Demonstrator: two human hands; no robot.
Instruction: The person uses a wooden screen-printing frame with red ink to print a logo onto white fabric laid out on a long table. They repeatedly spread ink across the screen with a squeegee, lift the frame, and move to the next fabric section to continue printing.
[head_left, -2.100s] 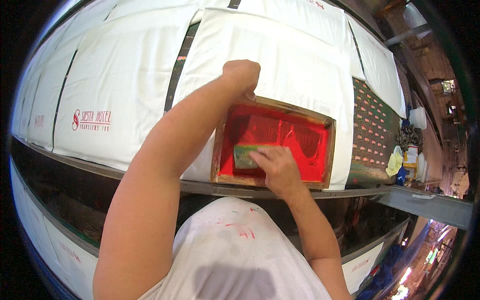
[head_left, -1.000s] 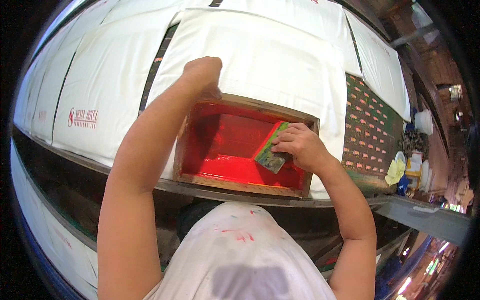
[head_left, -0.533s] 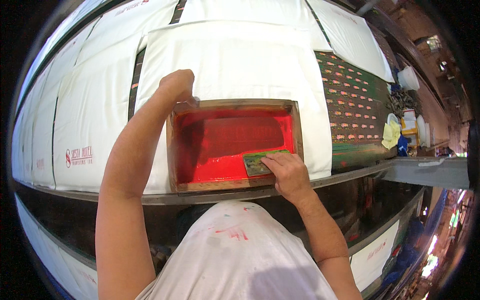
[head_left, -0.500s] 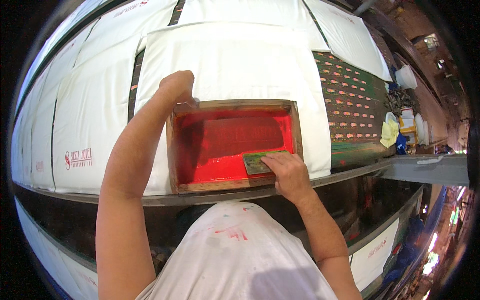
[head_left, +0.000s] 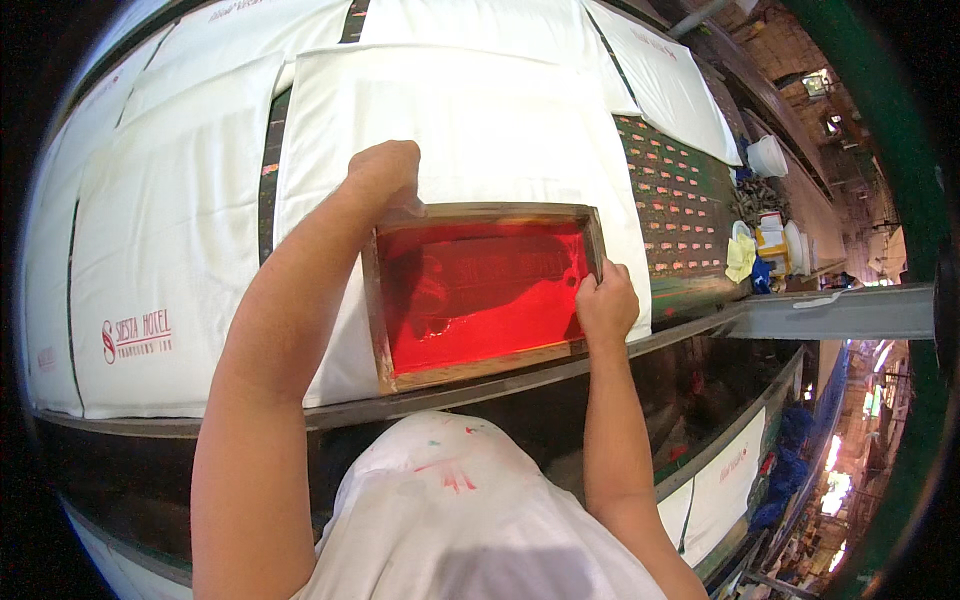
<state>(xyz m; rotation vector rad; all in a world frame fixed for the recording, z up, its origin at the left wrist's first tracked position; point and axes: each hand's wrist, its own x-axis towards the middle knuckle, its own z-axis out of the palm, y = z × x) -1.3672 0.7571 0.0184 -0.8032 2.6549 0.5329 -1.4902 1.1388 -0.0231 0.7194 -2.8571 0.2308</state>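
Note:
A wooden screen-printing frame [head_left: 487, 377], its mesh [head_left: 480, 335] covered with wet red ink, lies on a white cloth [head_left: 470, 130] close to the table's near edge. My left hand [head_left: 388, 175] is closed at the frame's far left corner, its fingertips mostly hidden. Around the right side of the frame my right hand [head_left: 608, 302] is closed, thumb on top by the inner edge. A dark shadow falls across the left part of the ink. The green squeegee cannot be made out now.
White cloths with red prints, such as one at left [head_left: 180, 260], cover much of the table. Right of the frame is a dark surface [head_left: 680, 200] with rows of small red marks. Beyond are a white bucket [head_left: 767, 156], a yellow cloth [head_left: 740, 258] and a grey metal beam [head_left: 830, 312].
My right hand has let go of the squeegee and moved up to the frame's right side. The frame appears slightly turned and shifted, and my left hand stays at its far left corner.

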